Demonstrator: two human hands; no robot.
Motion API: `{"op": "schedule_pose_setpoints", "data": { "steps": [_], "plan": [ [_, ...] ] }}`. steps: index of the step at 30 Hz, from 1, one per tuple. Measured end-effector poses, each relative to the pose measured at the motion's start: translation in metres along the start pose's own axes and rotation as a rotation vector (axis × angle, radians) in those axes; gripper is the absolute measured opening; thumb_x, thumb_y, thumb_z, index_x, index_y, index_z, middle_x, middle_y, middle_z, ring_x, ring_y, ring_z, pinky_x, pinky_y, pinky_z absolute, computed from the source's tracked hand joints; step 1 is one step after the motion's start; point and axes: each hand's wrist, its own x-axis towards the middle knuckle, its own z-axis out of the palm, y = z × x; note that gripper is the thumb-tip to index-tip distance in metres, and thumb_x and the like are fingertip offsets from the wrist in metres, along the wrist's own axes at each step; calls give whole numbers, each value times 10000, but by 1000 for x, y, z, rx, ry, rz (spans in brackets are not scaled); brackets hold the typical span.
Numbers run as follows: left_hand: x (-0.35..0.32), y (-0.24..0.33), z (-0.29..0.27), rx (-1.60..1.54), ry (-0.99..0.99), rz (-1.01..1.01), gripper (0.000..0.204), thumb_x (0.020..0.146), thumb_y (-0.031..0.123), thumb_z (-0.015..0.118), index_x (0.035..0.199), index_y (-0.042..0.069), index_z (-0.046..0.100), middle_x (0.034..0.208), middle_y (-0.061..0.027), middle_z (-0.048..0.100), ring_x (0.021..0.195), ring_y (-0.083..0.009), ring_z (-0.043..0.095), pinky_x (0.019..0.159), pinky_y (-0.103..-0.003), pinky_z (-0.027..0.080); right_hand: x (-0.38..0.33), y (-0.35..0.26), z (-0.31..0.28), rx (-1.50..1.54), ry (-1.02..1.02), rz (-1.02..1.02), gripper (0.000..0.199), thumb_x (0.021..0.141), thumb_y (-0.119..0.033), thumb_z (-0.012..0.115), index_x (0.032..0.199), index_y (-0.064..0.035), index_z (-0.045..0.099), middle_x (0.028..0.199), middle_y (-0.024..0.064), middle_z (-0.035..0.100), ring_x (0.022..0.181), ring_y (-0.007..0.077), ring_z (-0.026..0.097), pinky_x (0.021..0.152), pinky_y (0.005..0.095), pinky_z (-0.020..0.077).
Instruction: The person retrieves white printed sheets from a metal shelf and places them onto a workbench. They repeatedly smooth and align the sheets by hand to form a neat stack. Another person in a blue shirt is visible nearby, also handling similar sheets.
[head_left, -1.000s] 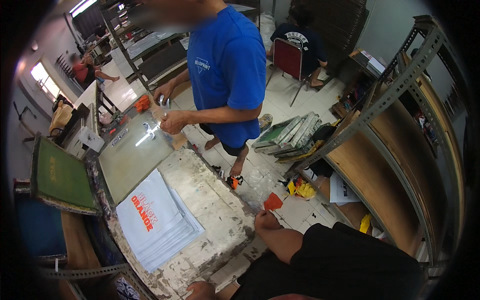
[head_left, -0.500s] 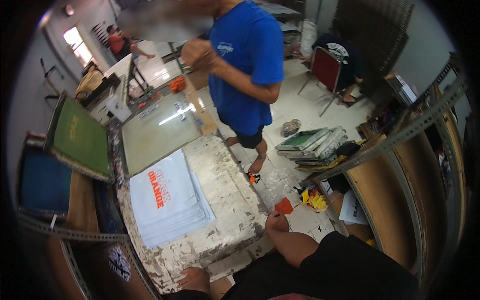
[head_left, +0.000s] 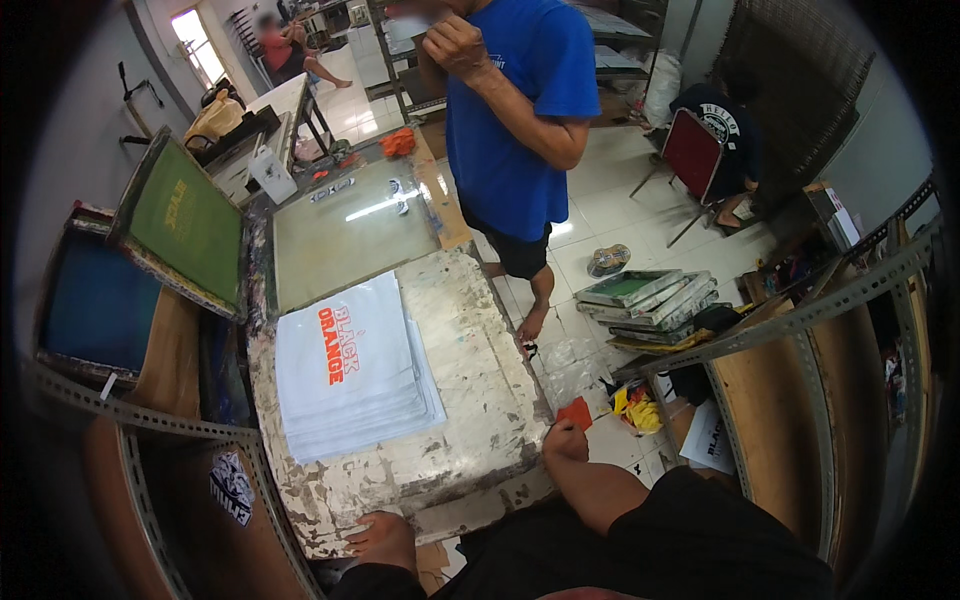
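My left hand (head_left: 381, 537) rests on the table's near edge, fingers laid out with nothing in them. At the table's right corner, my right hand (head_left: 567, 441) is closed in a loose fist. A piece of orange-red cloth (head_left: 575, 411) shows just beyond its knuckles; I cannot tell whether the fingers hold it. Between and beyond my hands lies a neat stack of white sheets (head_left: 384, 395), the top one printed with orange lettering. It sits on a worn, paint-stained table (head_left: 480, 390). A pale, glossy panel (head_left: 350, 245) lies flat past the stack.
Framed green (head_left: 180, 220) and blue (head_left: 100, 290) screens lean on the left. A person in a blue shirt (head_left: 520, 90) stands at the table's far right. Framed screens (head_left: 650, 300) are piled on the floor. Metal-edged shelving (head_left: 770, 430) is close on my right. Two people sit farther off.
The view has shifted, so the scene sits differently in it. The person in blue has a hand raised higher. My hands keep their places at the table's edge.
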Motion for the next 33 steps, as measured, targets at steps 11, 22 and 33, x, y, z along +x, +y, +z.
{"op": "schedule_pose_setpoints", "data": {
  "steps": [11,22,33],
  "plan": [
    [8,1,-3,-27,148,-7,378,884,357,637,1154,111,737,1138,-146,722,1037,-374,695,815,-576,540,3,5,5,39,21,-16,364,878,-334,488,795,-86,742,845,187,727,765,414,697,704,552,533],
    [19,-2,-13,163,438,-11,373,882,353,641,1149,112,741,1132,-146,725,1034,-375,697,810,-580,541,-2,8,-9,134,29,-20,266,834,-302,555,769,-117,734,793,140,720,717,379,692,663,517,554],
    [-37,-59,-61,625,51,745,385,904,316,641,1257,178,712,1306,-116,667,1212,-396,620,877,-740,450,3,2,-23,132,-81,-3,318,831,-315,519,781,-89,737,818,150,729,739,391,702,693,527,562]
  ]
}}
